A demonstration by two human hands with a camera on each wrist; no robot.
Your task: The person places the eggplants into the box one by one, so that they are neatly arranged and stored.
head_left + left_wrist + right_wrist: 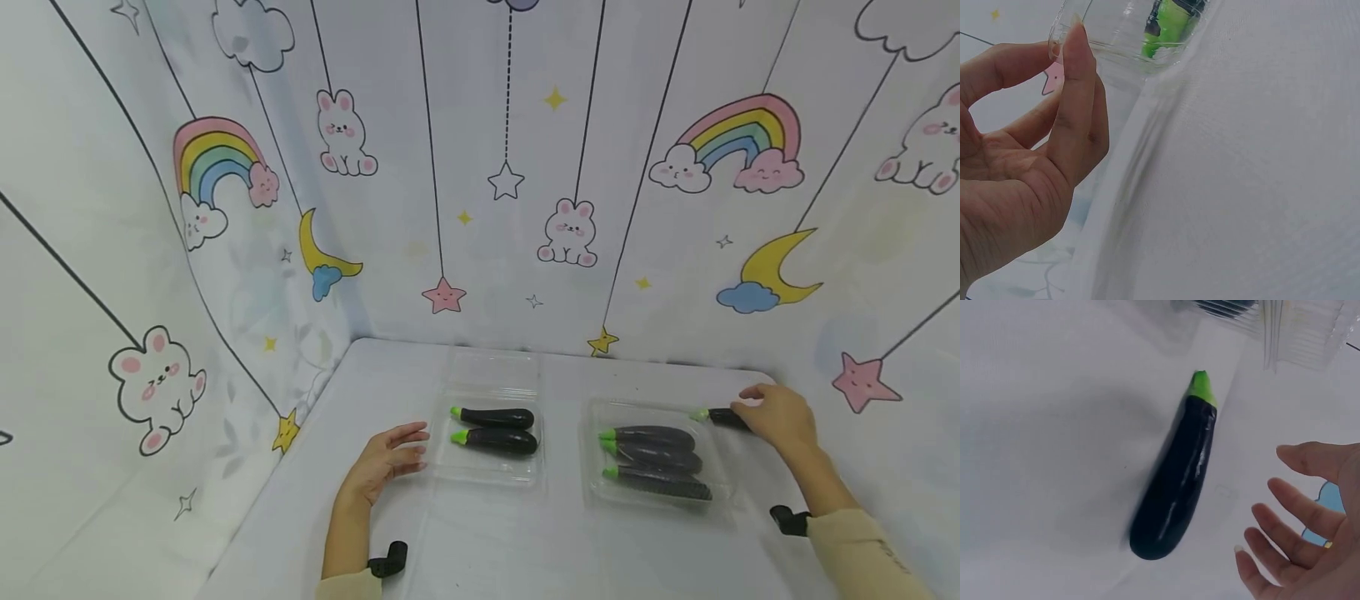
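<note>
My left hand [382, 461] hovers at the left rim of a clear plastic box [487, 477], fingers loose and slightly apart. In the left wrist view its fingertips [1077, 44] overlap the box's rim. Two dark eggplants [498, 441] with green stems lie side by side inside, and the clear lid [493, 369] is folded back behind. My right hand [780, 417] is beside a single eggplant [1175, 478] lying on the table. In the right wrist view its fingers are spread and apart from that eggplant, holding nothing.
A second clear box [660, 505] stands on the right, with three eggplants [651, 435] seen hazily through its plastic. Both boxes rest on the white table [510, 550]. A patterned curtain [480, 242] encloses the back and sides.
</note>
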